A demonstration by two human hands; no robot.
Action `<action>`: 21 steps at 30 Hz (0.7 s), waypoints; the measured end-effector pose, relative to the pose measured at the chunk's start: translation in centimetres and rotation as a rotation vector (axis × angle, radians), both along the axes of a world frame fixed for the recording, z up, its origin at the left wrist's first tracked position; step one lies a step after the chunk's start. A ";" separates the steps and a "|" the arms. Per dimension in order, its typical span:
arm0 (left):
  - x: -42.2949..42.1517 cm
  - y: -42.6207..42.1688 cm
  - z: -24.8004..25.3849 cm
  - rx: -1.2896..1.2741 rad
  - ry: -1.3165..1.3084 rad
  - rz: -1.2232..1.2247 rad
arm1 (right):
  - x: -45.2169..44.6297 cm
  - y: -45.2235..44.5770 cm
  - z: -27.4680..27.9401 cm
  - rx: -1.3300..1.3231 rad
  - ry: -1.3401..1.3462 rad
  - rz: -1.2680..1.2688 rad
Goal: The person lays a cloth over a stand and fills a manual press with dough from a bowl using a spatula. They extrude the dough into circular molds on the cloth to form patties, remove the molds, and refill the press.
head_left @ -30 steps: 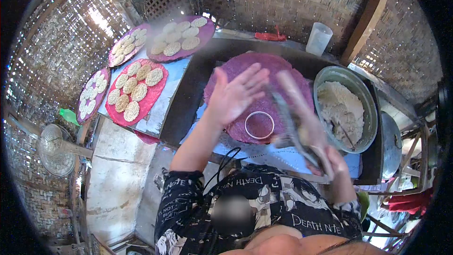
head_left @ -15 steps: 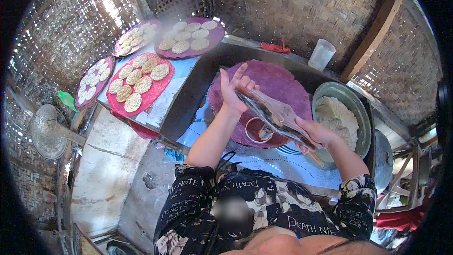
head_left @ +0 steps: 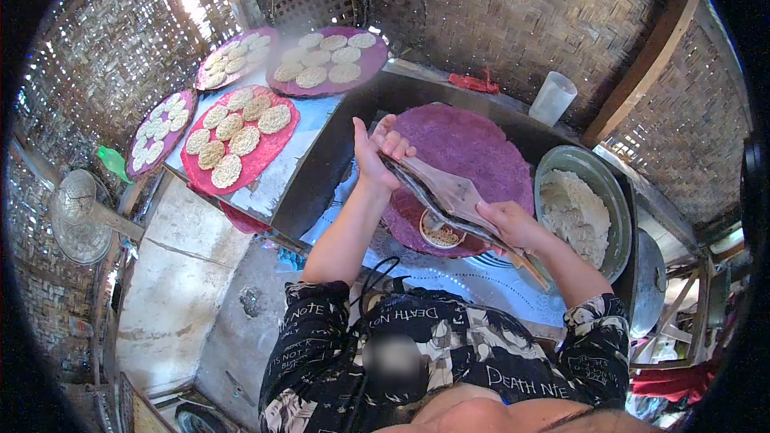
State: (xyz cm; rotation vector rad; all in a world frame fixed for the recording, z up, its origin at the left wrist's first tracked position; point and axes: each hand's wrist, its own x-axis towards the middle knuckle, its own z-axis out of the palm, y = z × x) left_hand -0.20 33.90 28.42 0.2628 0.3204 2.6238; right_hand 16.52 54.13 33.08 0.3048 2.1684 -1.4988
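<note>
My left hand (head_left: pixel 374 154) is closed round the upper left end of a long dark hand press (head_left: pixel 429 189), fingers curled over its edge. My right hand (head_left: pixel 517 226) grips the lower right end, near a pale wooden handle (head_left: pixel 532 271). A thin, translucent plastic sheet (head_left: pixel 449 186) stretches along the press between my hands. Just below the middle of the press, a round ring mould (head_left: pixel 441 236) contains pale, thin strands. This ring lies on a large round purple tray (head_left: pixel 469 136). The underside of the press is mostly hidden.
On the right stands a dark green basin (head_left: pixel 622 228) of pale dough or flour. Several trays of round noodle-like cakes, including a red tray (head_left: pixel 265 156), are at the left. A clear plastic cup (head_left: pixel 553 98) and red plastic bag (head_left: pixel 475 82) sit on the back ledge.
Pale strands now show in the ring, where mostly the red base showed before. The press and both hands have shifted slightly left. The view has moved a little.
</note>
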 end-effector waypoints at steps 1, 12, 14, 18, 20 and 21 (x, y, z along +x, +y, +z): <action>-0.4 -0.1 -0.1 0.008 0.012 -0.005 | -0.3 -0.1 -0.1 0.032 0.039 0.006; 1.0 2.8 -1.9 0.060 -0.088 -0.035 | 1.1 1.6 2.3 0.331 0.099 0.001; 1.9 2.6 -1.6 0.024 -0.142 -0.022 | 1.8 1.6 1.9 0.281 0.064 -0.013; 2.5 1.4 -0.5 -0.052 -0.166 -0.008 | 2.6 0.6 0.9 0.193 0.039 -0.020; 2.1 0.8 0.3 -0.100 -0.163 0.002 | 2.4 -0.1 0.1 0.143 0.032 -0.034; 1.5 0.2 0.8 0.090 0.056 -0.155 | 2.1 -0.3 -0.3 0.144 0.032 -0.015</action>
